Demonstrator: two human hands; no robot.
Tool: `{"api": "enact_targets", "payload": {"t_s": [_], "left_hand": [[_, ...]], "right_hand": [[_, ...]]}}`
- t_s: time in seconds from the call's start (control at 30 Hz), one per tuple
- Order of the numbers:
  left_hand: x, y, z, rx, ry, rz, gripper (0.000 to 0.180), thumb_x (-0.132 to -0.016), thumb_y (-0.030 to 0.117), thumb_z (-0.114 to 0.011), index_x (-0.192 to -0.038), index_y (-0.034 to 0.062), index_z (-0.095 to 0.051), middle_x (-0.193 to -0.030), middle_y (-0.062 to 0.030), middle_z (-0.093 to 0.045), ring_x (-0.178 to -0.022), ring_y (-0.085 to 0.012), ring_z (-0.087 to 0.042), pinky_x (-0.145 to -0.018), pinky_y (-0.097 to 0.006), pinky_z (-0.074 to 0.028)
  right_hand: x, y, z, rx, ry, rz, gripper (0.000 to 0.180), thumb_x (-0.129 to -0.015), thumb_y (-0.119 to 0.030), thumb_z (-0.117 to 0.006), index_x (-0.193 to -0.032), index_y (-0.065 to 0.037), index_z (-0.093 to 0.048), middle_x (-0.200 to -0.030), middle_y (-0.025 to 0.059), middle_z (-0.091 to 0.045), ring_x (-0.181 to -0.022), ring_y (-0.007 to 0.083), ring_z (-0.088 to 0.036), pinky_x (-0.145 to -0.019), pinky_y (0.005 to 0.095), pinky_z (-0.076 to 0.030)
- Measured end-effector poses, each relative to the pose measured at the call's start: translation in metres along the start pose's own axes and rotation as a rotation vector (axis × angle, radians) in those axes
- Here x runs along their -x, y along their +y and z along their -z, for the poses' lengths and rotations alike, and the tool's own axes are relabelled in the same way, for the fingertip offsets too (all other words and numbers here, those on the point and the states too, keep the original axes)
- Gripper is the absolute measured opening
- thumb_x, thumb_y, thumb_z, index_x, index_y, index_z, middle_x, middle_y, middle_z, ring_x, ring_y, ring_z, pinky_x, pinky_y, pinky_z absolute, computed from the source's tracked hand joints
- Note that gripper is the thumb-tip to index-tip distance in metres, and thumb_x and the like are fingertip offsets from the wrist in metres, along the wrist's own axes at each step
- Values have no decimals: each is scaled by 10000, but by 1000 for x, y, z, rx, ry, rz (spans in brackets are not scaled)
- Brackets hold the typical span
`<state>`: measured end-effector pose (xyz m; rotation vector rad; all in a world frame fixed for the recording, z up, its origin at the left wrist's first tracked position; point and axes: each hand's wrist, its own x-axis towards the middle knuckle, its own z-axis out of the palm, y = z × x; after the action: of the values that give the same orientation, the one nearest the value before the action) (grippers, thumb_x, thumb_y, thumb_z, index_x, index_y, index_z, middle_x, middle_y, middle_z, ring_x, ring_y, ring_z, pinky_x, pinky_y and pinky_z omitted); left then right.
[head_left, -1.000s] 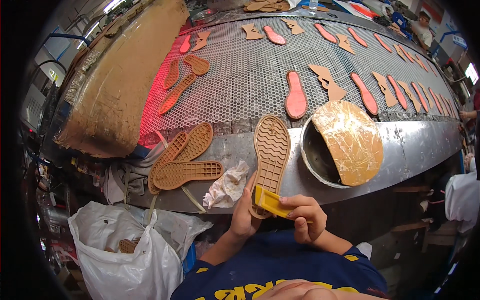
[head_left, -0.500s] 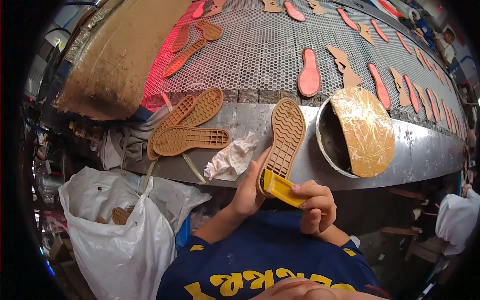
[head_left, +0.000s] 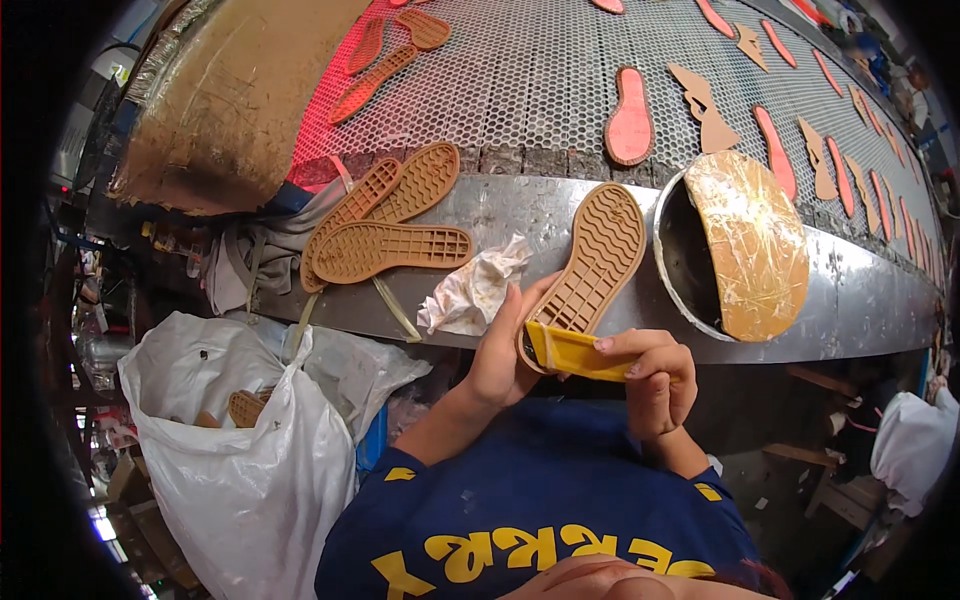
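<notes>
The left hand (head_left: 497, 350) props the sole (head_left: 590, 268) tread-up on the tabletop (head_left: 560, 205) rim, fingers pressed together behind its heel. The right hand (head_left: 655, 375) pinches a yellow scraper (head_left: 572, 352) at that heel (a shaky perch); a hard push could slide the sole into the open tin (head_left: 690, 265).

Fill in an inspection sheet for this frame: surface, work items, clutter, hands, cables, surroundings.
Surface: perforated metal conveyor belt carrying flat red and brown sole pieces.
Work items: tan ridged rubber shoe sole; yellow flat scraper tool against its heel end.
Clutter: crumpled white rag; two spare tan soles; round metal pot under a glue-crusted lid.
Hands: left hand steadies the sole; right hand grips the scraper.
Cables: nothing seen.
Surroundings: white plastic bag lower left.
</notes>
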<state>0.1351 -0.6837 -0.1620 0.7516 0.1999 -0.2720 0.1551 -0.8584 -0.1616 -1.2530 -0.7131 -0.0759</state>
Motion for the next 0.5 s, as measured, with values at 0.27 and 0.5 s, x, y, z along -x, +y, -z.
{"api": "enact_targets", "payload": {"t_s": [0.27,0.5], "left_hand": [[-1,3,-2,53,59,32,708,-975,589,-166,-1391,36,-314,-1186,-90,-556,-946,-146,-592,-613,-261,-500],[0,4,-2,18,17,12,689,-987,562,-172,-1384,17,-313,-1226,-100,-533,-1041,-149,-570,-765,-266,-508]], "right_hand": [[-7,-1,4,-290,-20,-173,222,-1017,-221,-377,-1033,-12,-447,-1101,274,-597,-963,271,-629,-730,314,-537],[-9,5,14,-322,-32,-231,187,-1014,-221,-399,-1022,-38,-436,-1047,267,-628,-918,231,-635,-669,263,-513]]}}
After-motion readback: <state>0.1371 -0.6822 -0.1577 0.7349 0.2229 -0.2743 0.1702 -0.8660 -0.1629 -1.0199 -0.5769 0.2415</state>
